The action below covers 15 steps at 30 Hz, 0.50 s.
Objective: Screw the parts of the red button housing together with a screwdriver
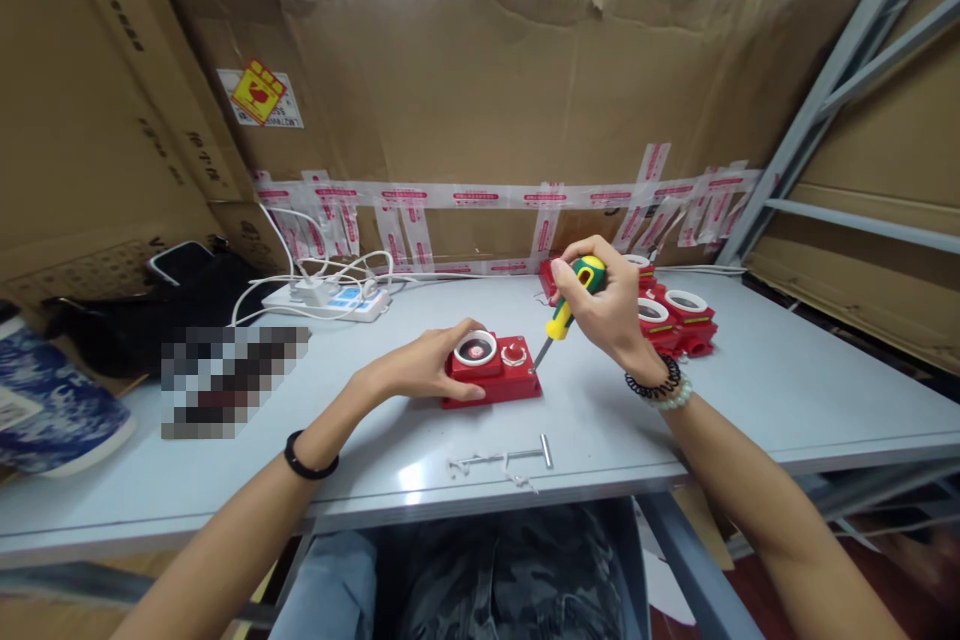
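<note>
A red box-shaped device with a white-ringed round dial and a smaller round knob lies on the table in front of me. My left hand is closed around its left end, thumb along the near side and fingers behind. In my right hand is a screwdriver with a green and yellow handle, held at a slant. Its tip reaches the device's right end, beside a small screw; whether it sits in the screw I cannot tell. A metal T-shaped tool lies nearer me, with whitish scraps around it.
Several similar red devices stand behind my right hand. A white power strip with tangled cables is at the back left. Farther left are a black bag and a blue-and-white patterned container. Cardboard walls the back.
</note>
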Available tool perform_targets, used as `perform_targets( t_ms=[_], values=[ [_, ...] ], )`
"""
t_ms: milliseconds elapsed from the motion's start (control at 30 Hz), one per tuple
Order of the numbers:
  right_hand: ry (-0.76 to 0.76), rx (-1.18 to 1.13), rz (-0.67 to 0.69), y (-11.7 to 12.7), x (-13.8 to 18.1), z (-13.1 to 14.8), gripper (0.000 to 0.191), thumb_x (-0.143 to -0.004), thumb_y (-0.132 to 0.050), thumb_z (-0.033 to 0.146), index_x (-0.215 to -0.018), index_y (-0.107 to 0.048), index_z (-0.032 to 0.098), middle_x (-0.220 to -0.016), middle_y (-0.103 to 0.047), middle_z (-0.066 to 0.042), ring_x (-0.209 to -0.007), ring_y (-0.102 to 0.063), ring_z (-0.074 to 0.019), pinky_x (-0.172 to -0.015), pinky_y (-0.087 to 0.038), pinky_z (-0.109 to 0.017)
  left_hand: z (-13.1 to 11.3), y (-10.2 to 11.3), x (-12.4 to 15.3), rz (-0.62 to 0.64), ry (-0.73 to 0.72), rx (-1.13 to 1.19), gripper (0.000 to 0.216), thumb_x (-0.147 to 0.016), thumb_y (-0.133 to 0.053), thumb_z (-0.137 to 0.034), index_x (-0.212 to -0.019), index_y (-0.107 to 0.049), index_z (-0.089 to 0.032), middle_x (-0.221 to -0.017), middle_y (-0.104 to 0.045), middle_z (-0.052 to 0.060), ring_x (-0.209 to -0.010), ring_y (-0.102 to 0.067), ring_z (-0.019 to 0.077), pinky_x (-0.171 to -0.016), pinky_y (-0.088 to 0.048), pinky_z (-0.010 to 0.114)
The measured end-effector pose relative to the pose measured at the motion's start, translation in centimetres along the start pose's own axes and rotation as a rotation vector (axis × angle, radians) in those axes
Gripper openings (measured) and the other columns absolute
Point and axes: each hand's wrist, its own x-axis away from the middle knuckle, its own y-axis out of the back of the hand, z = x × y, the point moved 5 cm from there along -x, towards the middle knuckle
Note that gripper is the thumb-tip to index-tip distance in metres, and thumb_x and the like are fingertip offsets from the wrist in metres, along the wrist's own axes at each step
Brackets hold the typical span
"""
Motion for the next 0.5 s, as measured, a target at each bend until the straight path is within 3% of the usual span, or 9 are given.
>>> perform_targets(
  t_ms=[233, 367, 500],
  values=[
    [0.081, 0.045, -0.235, 2.0, -0.2, 0.5, 0.016, -0.084, -0.057, 0.031, -0.073, -0.048, 0.023, -0.057, -0.051, 0.004, -0.047, -0.055, -0.0126, -0.044, -0.043, -0.027, 0.1, 0.3, 0.0, -0.042, -0.044, 0.008, 0.07, -0.072, -0.068, -0.055, -0.128, -0.039, -0.024, -0.126, -0.054, 0.01, -0.109, -0.054, 0.0286, -0.089, -0.043, 0.036],
    [0.195, 0.209, -0.203, 1.9, -0.1, 0.6, 0.015, -0.081, -0.059, 0.025, -0.07, -0.049, 0.021, -0.057, -0.049, 0.004, -0.047, -0.048, -0.0095, -0.045, -0.038, -0.025, 1.1, 1.5, 0.3, -0.15, -0.033, -0.102, 0.074, -0.07, -0.07, -0.055, -0.13, -0.039, -0.025, -0.128, -0.049, 0.011, -0.114, -0.05, 0.0295, -0.094, -0.041, 0.039],
    [0.32, 0.33, -0.166, 1.2, 0.2, 0.9, 0.014, -0.077, -0.06, 0.022, -0.068, -0.05, 0.02, -0.055, -0.048, 0.005, -0.044, -0.042, -0.0066, -0.045, -0.036, -0.022, 2.7, 3.6, 0.8, -0.332, 0.03, -0.344, 0.055, -0.078, -0.066, -0.035, -0.128, -0.044, -0.026, -0.118, -0.051, 0.008, -0.106, -0.052, 0.0284, -0.09, -0.043, 0.042]
  ],
)
